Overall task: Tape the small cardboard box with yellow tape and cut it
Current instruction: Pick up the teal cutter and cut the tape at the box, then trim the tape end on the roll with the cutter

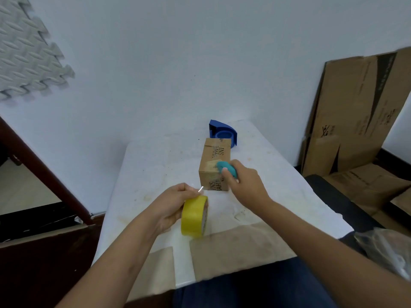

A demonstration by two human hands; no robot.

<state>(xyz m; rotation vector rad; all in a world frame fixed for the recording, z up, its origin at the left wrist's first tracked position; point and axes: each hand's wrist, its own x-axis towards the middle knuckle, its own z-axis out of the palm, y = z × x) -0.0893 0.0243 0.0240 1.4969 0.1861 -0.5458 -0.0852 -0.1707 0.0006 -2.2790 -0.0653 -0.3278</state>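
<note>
A small cardboard box [215, 165] stands on the white table [160, 165] just right of the frame's centre. Its flaps are shut, so what it holds cannot be seen. Its long axis runs away from the person toward the wall, the near short end facing the camera; printed lettering shows on the top and on that near face. A pale strip of tape crosses the top near the front edge.

The right hand [246, 185] comes in from the lower right, fingers curled around a teal cutter [226, 168], whose tip rests on the box's top front edge by that strip.

The left hand [175, 203], in the lower centre, grips a roll of yellow tape [194, 215]. The roll stands on edge, its open core facing right, just in front of the box and apart from it. The thumb and forefinger pinch a short, thin loose end of tape [200, 189] that sticks up toward the box's near lower corner; whether it touches the box cannot be told.

Behind the box, toward the wall, sits a blue tape dispenser [223, 133], just beside the box's far end. Flattened brown cartons [355, 112] lean against the wall at the right edge of the frame, and a grey foam mat [26, 52] hangs at the upper left.
</note>
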